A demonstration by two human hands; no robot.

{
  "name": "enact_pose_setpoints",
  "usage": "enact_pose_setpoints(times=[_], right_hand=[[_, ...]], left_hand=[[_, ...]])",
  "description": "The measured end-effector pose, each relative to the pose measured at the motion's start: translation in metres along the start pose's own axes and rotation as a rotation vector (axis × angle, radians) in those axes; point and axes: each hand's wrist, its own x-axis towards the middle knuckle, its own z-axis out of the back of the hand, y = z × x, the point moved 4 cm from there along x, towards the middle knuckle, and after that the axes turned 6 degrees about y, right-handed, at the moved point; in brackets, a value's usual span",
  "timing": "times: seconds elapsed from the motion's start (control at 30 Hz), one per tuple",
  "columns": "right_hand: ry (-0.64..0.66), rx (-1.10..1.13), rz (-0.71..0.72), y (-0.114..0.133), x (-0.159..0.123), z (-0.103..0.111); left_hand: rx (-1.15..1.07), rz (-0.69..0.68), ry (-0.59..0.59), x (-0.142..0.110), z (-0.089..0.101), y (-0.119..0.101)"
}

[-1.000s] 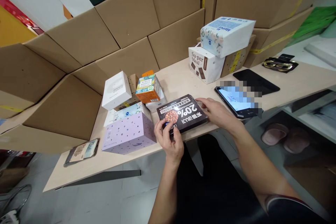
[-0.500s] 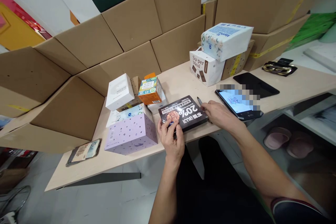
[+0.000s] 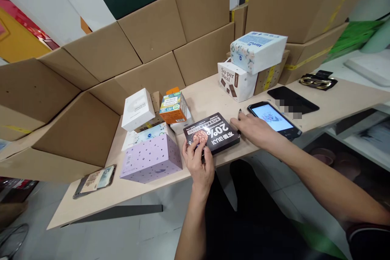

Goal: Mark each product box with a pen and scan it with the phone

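A black box printed with "20%" and a picture of food lies flat on the table near its front edge. My left hand grips its near left corner, fingertips on the top face. Just off the box's right side is my right hand, fingers curled low over the table around a dark pen-like object; only its ends show. To the right of that hand lies a black handheld device with a lit screen. Left of the black box stands a lilac dotted box.
Behind the lilac box are a white box and an orange box. A tissue pack sits on a "Su-per Meal" box. Cardboard cartons wall the back. Banknotes lie on a tray at left.
My right hand has moved slightly away from the black box's right side, toward the device, taking the pen-like object along. My left hand stays on the box. The view has shifted a little.
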Motion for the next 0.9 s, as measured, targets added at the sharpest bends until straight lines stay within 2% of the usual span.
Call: enact_pose_setpoints(times=[0.07, 0.13, 0.2, 0.23, 0.27, 0.3, 0.37, 0.43, 0.53, 0.73, 0.9], right_hand=[[-0.142, 0.043, -0.037, -0.012, -0.001, 0.006], [-0.413, 0.184, -0.091, -0.022, -0.006, 0.015], [-0.722, 0.453, -0.124, -0.026, -0.013, 0.022], [-0.827, 0.637, -0.113, -0.024, -0.016, 0.024], [-0.876, 0.842, -0.073, -0.019, -0.017, 0.025], [-0.866, 1.052, -0.005, -0.011, -0.015, 0.026], [-0.717, 1.401, 0.147, 0.013, -0.007, 0.029], [-0.548, 1.552, 0.211, 0.036, 0.002, 0.031], [-0.409, 1.542, 0.184, 0.057, 0.013, 0.028], [-0.405, 1.523, 0.083, 0.059, 0.020, 0.014], [-0.402, 1.401, 0.067, 0.060, 0.019, 0.013]], left_hand=[[0.005, -0.003, -0.004, 0.000, 0.000, 0.000], [0.008, -0.008, -0.003, 0.000, 0.000, -0.001], [0.011, -0.011, 0.002, 0.000, -0.001, -0.001], [0.012, -0.012, 0.005, 0.000, -0.001, -0.001], [0.013, -0.012, 0.008, 0.000, -0.001, -0.001], [0.013, -0.014, 0.010, 0.000, -0.001, -0.001], [0.015, -0.018, 0.013, 0.000, -0.001, -0.001], [0.021, -0.019, 0.014, 0.000, -0.001, -0.001], [0.034, -0.018, 0.012, 0.000, -0.001, -0.001], [0.032, -0.026, 0.001, 0.001, -0.001, -0.002], [0.033, -0.026, -0.003, 0.001, -0.001, -0.003]])
